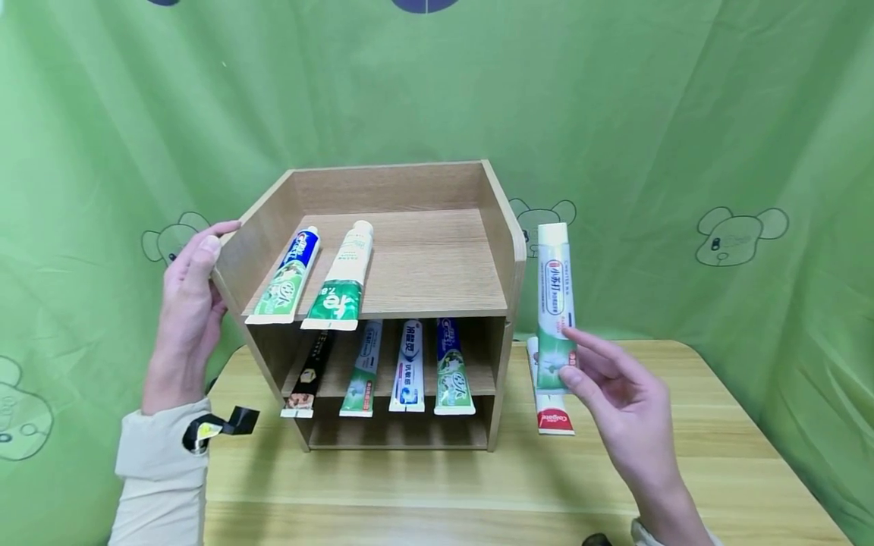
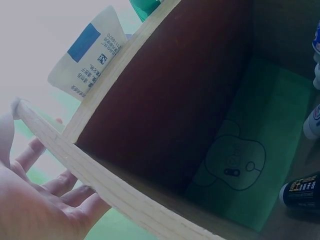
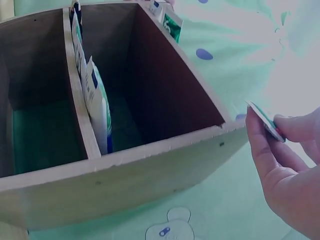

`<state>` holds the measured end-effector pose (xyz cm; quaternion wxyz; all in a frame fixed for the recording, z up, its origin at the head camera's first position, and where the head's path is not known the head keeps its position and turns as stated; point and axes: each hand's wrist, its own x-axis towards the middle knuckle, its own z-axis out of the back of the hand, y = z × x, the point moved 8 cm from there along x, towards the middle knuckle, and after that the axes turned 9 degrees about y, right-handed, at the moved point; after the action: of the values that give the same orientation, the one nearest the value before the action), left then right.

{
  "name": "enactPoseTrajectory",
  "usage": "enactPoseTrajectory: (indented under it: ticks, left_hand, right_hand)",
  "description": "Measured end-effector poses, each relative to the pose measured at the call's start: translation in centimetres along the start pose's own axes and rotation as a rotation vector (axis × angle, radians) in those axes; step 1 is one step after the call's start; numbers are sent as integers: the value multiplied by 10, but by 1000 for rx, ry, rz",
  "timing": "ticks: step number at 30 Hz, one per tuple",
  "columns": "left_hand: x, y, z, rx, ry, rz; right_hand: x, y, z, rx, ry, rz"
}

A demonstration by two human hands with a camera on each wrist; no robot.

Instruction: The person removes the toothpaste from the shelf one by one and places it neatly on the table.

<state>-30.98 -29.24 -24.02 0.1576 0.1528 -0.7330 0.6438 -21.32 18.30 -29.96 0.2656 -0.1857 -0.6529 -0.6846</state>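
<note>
My right hand [image 1: 631, 402] pinches a white and green toothpaste tube [image 1: 556, 296] by its lower end, cap upward, just right of a wooden shelf unit [image 1: 433, 262]. In the right wrist view, thumb and fingers press the flat end of this tube [image 3: 267, 121] beyond the unit's side. At the upper left, my left hand [image 1: 187, 311] holds the unit's left side panel, thumb at its front edge. On the top board lie a blue and green toothpaste tube [image 1: 288, 277] and a cream and green one [image 1: 343, 274], their flat ends overhanging the front edge.
Several more tubes lie in the middle compartment, among them a black one [image 1: 312, 375] and a white one [image 1: 408, 371]. A red and white Colgate tube [image 1: 555, 422] lies on the wooden table [image 1: 423, 500], partly hidden behind the held tube. Green cloth [image 1: 635, 136] hangs behind.
</note>
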Motion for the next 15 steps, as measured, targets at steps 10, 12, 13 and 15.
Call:
enactPoseTrajectory:
  ticks: [10, 12, 13, 15]
  left_hand:
    - [2, 1, 0, -1, 2, -11]
    - [2, 1, 0, -4, -1, -17]
    - [2, 1, 0, -5, -2, -20]
    - [2, 1, -1, -5, -1, -19]
  right_hand:
    - [-3, -22, 28, 38, -21, -52]
    - [-3, -27, 32, 33, -19, -66]
    - [-3, -29, 33, 32, -17, -70]
    - [-3, -33, 36, 27, -13, -81]
